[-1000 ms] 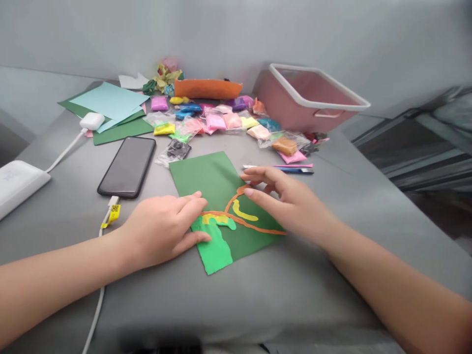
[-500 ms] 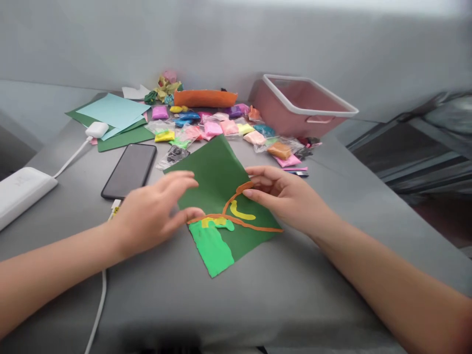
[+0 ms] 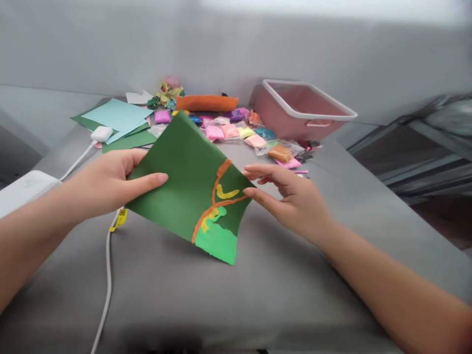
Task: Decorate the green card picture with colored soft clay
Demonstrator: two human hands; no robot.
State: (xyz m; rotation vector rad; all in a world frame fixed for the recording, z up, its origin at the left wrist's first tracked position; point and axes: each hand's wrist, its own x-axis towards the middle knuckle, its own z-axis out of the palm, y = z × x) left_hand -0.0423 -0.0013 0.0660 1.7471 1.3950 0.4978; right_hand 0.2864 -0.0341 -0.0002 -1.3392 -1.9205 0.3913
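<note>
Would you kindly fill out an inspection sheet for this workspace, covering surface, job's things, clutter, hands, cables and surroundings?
Surface: grey table, near edge blurred.
Job's things: green card, held tilted, bearing shapes in orange, yellow and light green.
Clutter: packets, paper and pink bin toward the back.
Hands: left hand grips card, thumb on top; right hand at its right corner, grip unclear.
Cables: white cable with yellow tag; short cable.
Surroundings: wall behind.

1. Looked from the wearer's head, facing forward and down over the gray tabletop [image 3: 158, 295].
2. Stood near the left hand [image 3: 114, 182] and right hand [image 3: 295, 196], with the green paper sheet [image 3: 173, 164] about mid-frame.
3. Reached beyond the pink plastic basket [image 3: 283, 124] to the gray wall [image 3: 147, 44] across the top of frame.
</note>
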